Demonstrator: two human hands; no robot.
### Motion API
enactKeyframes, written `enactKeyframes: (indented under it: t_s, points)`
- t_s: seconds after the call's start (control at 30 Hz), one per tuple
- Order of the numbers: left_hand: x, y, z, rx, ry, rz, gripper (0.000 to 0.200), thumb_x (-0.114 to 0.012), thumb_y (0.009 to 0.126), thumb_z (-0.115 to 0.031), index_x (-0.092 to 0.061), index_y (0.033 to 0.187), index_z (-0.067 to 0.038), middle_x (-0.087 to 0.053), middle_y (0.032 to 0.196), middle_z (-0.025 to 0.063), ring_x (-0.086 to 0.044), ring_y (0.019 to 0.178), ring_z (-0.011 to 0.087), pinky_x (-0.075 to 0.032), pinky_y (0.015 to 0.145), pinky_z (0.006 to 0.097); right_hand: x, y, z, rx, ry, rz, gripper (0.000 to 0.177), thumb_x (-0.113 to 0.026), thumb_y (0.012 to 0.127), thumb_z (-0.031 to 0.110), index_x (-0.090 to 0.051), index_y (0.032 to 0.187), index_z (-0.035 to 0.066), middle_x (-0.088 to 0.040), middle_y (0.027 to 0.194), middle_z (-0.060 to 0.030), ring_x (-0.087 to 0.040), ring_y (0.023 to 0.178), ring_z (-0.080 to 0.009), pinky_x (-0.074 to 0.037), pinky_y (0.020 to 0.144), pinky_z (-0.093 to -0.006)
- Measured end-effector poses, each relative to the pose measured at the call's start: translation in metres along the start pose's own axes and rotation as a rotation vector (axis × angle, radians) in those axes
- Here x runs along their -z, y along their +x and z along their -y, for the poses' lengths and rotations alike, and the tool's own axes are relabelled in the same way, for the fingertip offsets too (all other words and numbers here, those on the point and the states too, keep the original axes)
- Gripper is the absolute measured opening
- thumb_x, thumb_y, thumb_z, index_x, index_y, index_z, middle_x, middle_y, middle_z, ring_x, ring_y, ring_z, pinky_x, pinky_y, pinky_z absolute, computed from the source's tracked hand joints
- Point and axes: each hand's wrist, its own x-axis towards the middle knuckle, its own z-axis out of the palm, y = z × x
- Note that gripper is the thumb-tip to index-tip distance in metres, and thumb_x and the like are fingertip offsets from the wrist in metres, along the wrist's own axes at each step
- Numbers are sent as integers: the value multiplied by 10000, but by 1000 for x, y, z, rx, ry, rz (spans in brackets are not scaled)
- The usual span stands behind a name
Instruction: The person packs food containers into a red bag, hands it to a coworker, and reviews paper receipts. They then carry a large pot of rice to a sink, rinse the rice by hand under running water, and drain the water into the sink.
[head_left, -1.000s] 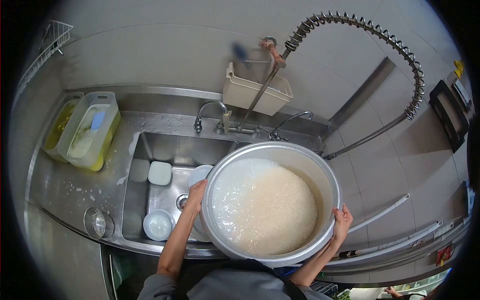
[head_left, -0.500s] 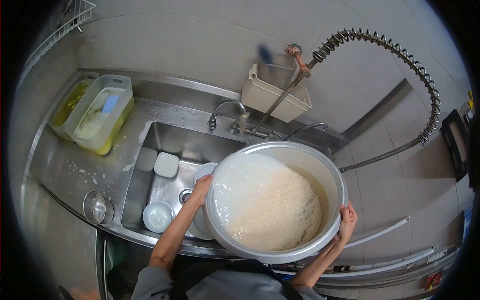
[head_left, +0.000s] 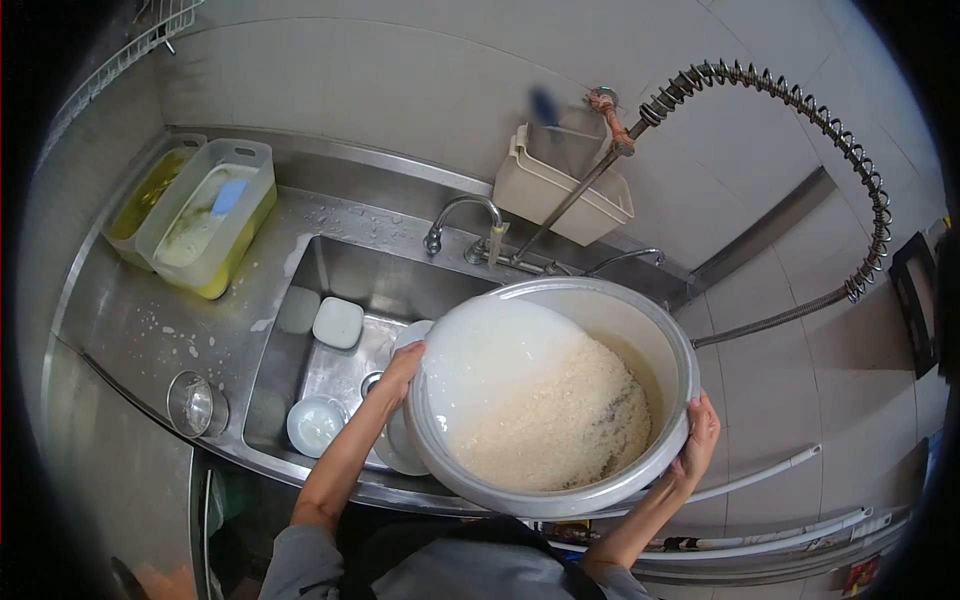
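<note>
- Pot: large, tilted left; holds rice and cloudy water.
- Left hand: grips the pot's left rim.
- Right hand: grips its right side.
- Sink: metal; contains round bowl, square white box.
- Plastic bins: two, side by side.
- Faucet: curved, behind the sink.

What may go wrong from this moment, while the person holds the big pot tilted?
Cloudy water lies toward the left side of the pot, so more tilt might carry rice out with it. The left hand and right hand hold opposite sides; if one slips, the pot could tip. Spilled rice might also reach the drain in the sink.
</note>
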Motion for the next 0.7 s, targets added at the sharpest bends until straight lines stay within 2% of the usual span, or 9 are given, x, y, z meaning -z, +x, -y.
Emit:
enactKeyframes:
  t_s: [0.03, 0.23, 0.33, 0.43, 0.53, 0.63, 0.7]
  points:
    - [-1, -1, -1, -11, 7, 1, 374, -410, 896, -208, -458, 1182, 29, -549, 1082, 144, -569, 923, 205, -491, 764, 316, -3, 0, 1, -2, 15, 1, 314, -528, 812, 107, -517, 1057, -88, -617, 898, -110, -601, 740, -146, -490, 655, -228]
    - [-1, -4, -8, 32, -4, 9, 348, -414, 900, -197, -483, 1169, 14, -564, 1067, 138, -584, 888, 204, -494, 756, 318, -12, 1, 4, -12, 86, 20, 368, -521, 818, 128, -478, 1095, -110, -613, 901, -114, -601, 741, -146, -493, 652, -228]
    - [-1, -6, -10, 30, -7, 22, 359, -427, 890, -191, -481, 1155, 47, -559, 1080, 130, -544, 944, 181, -434, 828, 290, -8, 5, 4, -32, 115, 54, 345, -507, 824, 115, -483, 1088, -107, -614, 863, -94, -591, 690, -108, -493, 629, -214]
    - [3, -1, -8, 10, -1, 40, 346, -415, 901, -193, -479, 1173, 12, -569, 1063, 136, -583, 891, 205, -495, 753, 327, -16, 4, 8, -36, 126, 35, 331, -496, 831, 109, -479, 1086, -102, -600, 788, -41, -534, 575, -35, -466, 551, -165]
    - [-5, -13, -19, 52, -20, -8, 338, -413, 900, -184, -485, 1165, 11, -574, 1053, 136, -584, 890, 211, -493, 757, 330, -28, 6, 10, -44, 90, -74, 323, -480, 844, 110, -470, 1091, -97, -565, 727, 14, -427, 478, 19, -401, 465, -119]
    - [1, -8, -15, 73, -98, 73, 335, -417, 896, -184, -491, 1157, 11, -574, 1051, 139, -583, 896, 216, -494, 755, 334, -11, 10, 5, -43, 160, 96, 324, -456, 856, 113, -456, 1102, -98, -578, 758, -7, -473, 524, 8, -423, 497, -129]
    - [2, -7, -14, 58, -57, 44, 338, -420, 893, -187, -489, 1159, 11, -572, 1052, 143, -584, 896, 219, -497, 749, 337, 1, 17, -3, -45, 300, 220, 316, -435, 863, 110, -456, 1099, -99, -597, 826, -55, -546, 623, -45, -467, 577, -166]
